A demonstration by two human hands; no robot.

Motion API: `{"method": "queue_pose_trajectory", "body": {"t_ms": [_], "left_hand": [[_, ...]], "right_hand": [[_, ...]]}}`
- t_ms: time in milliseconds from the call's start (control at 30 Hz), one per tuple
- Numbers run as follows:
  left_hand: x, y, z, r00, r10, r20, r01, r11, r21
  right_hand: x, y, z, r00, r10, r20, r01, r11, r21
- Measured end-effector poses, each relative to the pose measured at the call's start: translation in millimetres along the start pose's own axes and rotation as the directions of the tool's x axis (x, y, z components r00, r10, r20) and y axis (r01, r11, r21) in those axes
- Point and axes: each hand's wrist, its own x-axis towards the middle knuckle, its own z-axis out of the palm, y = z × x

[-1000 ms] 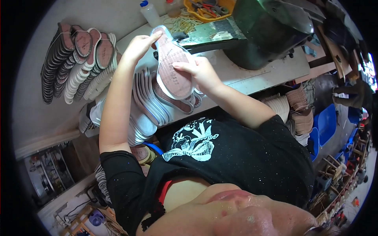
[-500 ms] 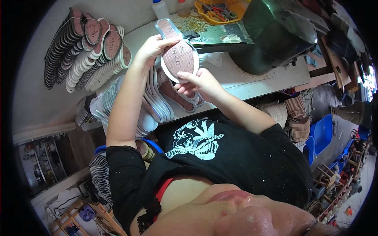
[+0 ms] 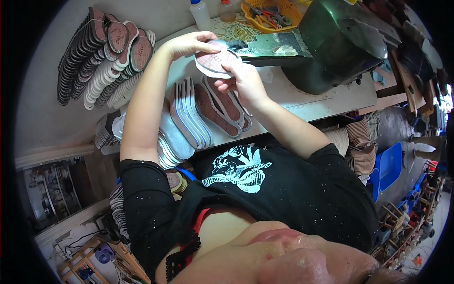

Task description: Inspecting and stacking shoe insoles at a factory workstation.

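Observation:
A shoe insole (image 3: 213,62) with a pinkish-brown face and a white rim is held up in front of the green machine's arm (image 3: 274,45). My left hand (image 3: 196,43) grips it at the far side, thumb on the face and fingers partly hidden behind. My right hand (image 3: 242,80) pinches the near right edge, with its thumb on top and its fingers curled beneath. The insole is tilted, so its narrow part hardly shows. Below my hands, several finished-looking insoles (image 3: 215,113) lie on the white table (image 3: 302,106), beside a row of white and grey soles (image 3: 189,118).
Bundled insoles (image 3: 87,57) stand stacked at the far left. A squeeze bottle (image 3: 201,16), loose cords (image 3: 239,31) and a yellow basket (image 3: 272,21) of tools line the table's back. The green machine body (image 3: 331,47) rises at the right; blue chairs (image 3: 388,163) stand beyond.
The insole has tilted from facing me fully to a foreshortened angle, closer to the machine's arm. My left hand has moved farther away and my right hand has risen with it.

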Motion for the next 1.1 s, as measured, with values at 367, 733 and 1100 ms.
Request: {"method": "queue_pose_trajectory", "body": {"t_ms": [367, 733, 1100], "left_hand": [[-15.1, -0.8, -8.7, 0.996, -0.077, -0.039, 0.073, 0.993, -0.094], [-37.2, 2.1, 8.6, 0.984, -0.117, -0.135, 0.11, 0.992, -0.058], [-62.5, 28.6, 41.5, 0.93, -0.328, -0.166, 0.301, 0.939, -0.167]], "right_hand": [[5.0, -6.4, -0.4, 0.997, -0.058, 0.049, 0.062, 0.993, -0.097], [7.2, -12.1, -7.3, 0.996, -0.021, 0.091, 0.028, 0.996, -0.08], [5.5, -18.4, -6.0, 0.999, -0.005, 0.053, 0.009, 0.998, -0.065]]}}
